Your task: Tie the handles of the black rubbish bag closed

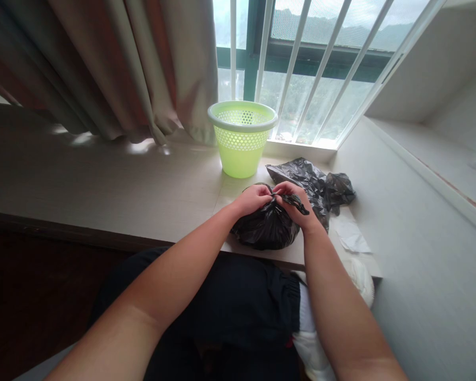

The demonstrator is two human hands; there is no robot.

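A filled black garbage bag [266, 231] rests on the windowsill ledge close to its front edge, its top gathered into a twisted neck. On the left side of that neck, my left hand [256, 199] is closed, pinching the plastic. My right hand [292, 200] grips the neck from the other side, and a loose twist of black plastic hangs over its fingers. The fingertips of both hands nearly meet above the bag. Just behind stands a light green waste basket [240, 159], upright, with a perforated upper band and a pale rim.
Another crumpled black plastic bag [313, 182] lies right of my hands, beside a white paper [351, 233]. Behind the basket is a barred window [301, 79]. Curtains [143, 69] hang at the left, and a pale wall panel [412, 233] bounds the right.
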